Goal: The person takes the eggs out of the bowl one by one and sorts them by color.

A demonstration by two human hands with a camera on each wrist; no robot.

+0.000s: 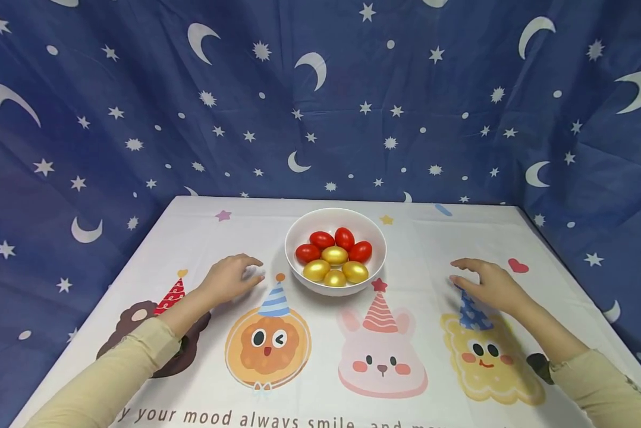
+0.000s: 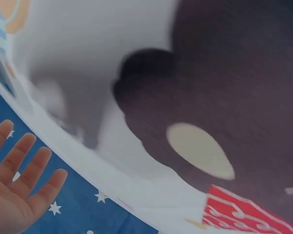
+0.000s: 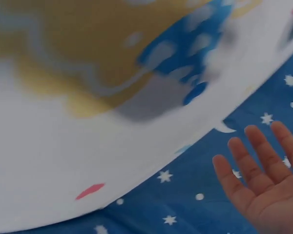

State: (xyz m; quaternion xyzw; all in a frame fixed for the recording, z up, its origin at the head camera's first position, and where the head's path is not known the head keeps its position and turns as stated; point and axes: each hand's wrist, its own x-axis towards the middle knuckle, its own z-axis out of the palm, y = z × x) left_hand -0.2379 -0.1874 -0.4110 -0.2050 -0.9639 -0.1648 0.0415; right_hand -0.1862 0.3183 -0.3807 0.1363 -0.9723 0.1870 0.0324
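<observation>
A white bowl (image 1: 335,290) stands toward the back of the table, holding several shiny eggs. The red eggs (image 1: 322,239) lie mostly at the back and sides, the gold eggs (image 1: 317,270) at the middle and front. To the left of the bowl is my left hand (image 1: 229,278), its fingers relaxed and apart from the rim. On the other side my right hand (image 1: 489,285) hovers farther from the bowl, thumb and fingers parted. In the wrist views, the left hand (image 2: 19,187) and right hand (image 3: 266,183) show spread fingers with nothing in them.
A white tablecloth (image 1: 320,362) with printed cartoon figures and lettering covers the table. Behind and at the sides hangs a blue curtain (image 1: 352,137) with moons and stars. The table's back edge lies just behind the bowl.
</observation>
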